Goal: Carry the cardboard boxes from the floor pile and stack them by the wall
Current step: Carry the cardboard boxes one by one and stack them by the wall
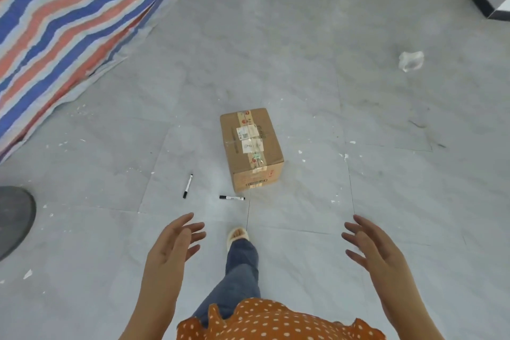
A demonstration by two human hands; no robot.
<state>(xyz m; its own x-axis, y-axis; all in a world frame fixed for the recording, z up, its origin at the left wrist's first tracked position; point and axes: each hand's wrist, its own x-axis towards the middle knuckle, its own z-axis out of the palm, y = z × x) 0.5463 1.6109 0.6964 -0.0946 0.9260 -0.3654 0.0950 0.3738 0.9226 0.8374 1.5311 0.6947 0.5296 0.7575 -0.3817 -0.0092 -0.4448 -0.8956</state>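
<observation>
Both hands out front, left hand (pixel 172 243) and right hand (pixel 368 243), fingers spread wide, palms facing each other, nothing in either. Ahead of them, apart, sits the cardboard box (pixel 252 149) on the floor (pixel 386 174), taped shut. Two markers lie just this side of the box: one marker (pixel 231 197) near its front corner, another marker (pixel 188 186) further left. A slippered foot (pixel 238 236) steps toward them; tread on one and it could roll underfoot.

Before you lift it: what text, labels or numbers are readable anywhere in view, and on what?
None is readable.
Cardboard box, top labels: print and barcode too blurred.
Box front: red marks and a barcode strip, too small.
Two markers: barrel print too small.
</observation>
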